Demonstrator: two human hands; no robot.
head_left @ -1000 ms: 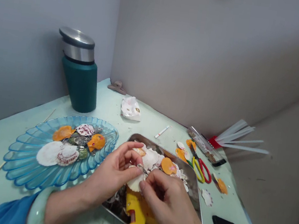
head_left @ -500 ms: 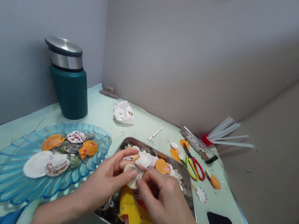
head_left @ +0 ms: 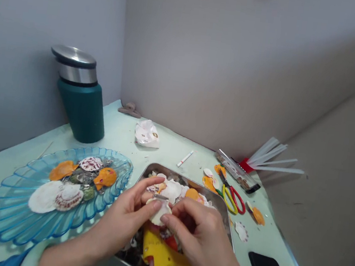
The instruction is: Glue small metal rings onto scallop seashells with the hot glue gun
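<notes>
White shell (head_left: 161, 216) sits over the metal tray (head_left: 184, 180), pinched by the left hand (head_left: 130, 209) and right hand (head_left: 200, 230) — if they slip on its edge, it could drop onto the glue gun (head_left: 157, 253) and crack.

From where I stand, I can't read a single word or number. The crumpled white wrapper (head_left: 146, 134) on the table bears a small brownish emblem and some faint print, both too small to make out. On the body of the yellow glue gun (head_left: 158, 252) I see faint dark marks, equally illegible from here.
</notes>
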